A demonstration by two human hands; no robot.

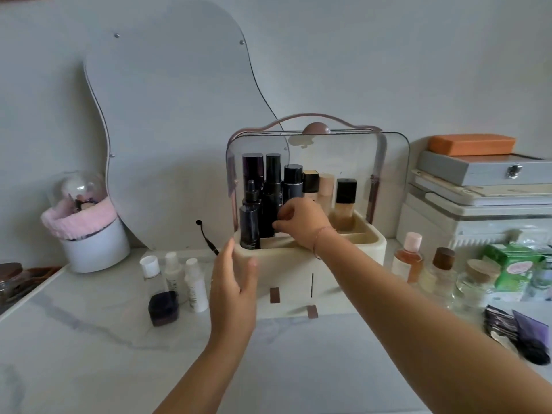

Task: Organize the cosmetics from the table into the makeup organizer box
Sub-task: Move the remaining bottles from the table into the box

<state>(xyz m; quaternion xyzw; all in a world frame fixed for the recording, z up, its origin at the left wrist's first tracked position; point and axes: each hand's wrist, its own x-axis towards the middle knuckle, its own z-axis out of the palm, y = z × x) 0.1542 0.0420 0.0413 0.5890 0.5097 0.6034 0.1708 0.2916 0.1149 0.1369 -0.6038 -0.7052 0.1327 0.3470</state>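
Observation:
The cream makeup organizer box [352, 264] stands at the back middle of the marble table, its clear lid raised. Inside stand several dark bottles [271, 198] on the left and a foundation bottle [345, 201] on the right. My right hand [301, 222] reaches into the top tray with curled fingers beside the dark bottles; what it holds, if anything, is hidden. My left hand [234, 282] lies open against the box's front left corner. Left of the box stand three small white bottles [174, 279] and a dark jar [163, 307].
A wavy mirror [167, 115] leans on the wall. A white pot with a pink band [89, 237] stands at the left. Right of the box are a pink-capped bottle [408, 258], glass jars [475, 282], a green pack [513, 267], stacked cases [478, 189] and dark sachets [519, 333].

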